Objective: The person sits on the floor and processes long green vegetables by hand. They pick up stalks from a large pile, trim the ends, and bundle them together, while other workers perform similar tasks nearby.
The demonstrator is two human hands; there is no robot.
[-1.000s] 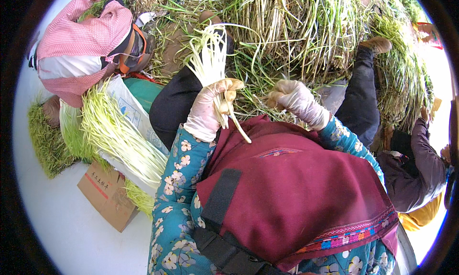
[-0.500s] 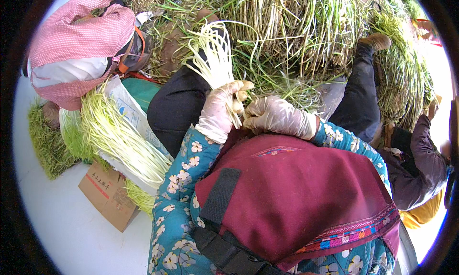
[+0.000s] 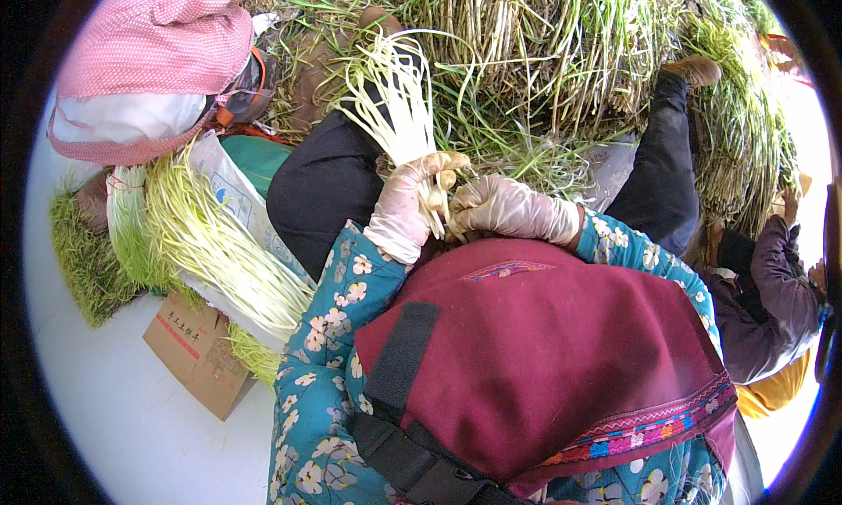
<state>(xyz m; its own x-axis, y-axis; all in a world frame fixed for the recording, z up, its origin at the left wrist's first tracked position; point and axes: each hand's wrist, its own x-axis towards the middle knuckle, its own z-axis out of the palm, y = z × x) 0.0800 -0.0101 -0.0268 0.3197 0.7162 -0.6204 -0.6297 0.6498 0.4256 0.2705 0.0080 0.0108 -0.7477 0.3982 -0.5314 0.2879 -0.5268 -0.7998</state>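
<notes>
My left hand, in a whitish thin glove, is closed around a bunch of pale stalks that look like blanched chives. Their thin tips fan out above the fist, and the lower ends poke out below it. My right hand, gloved the same way, is curled shut against those lower ends; its fingertips are hidden, so what it pinches cannot be made out. Both hands meet just above the maroon apron on my lap.
Heaped green stalks lie ahead. At left are a large pale-yellow bundle on a white sack and a cardboard box. Another person in a pink checked covering bends close by; one in dark sleeves sits at right.
The right hand's fingers have shifted slightly at the stalk ends, while the left keeps its grip. The person in pink has moved up a little in view.
</notes>
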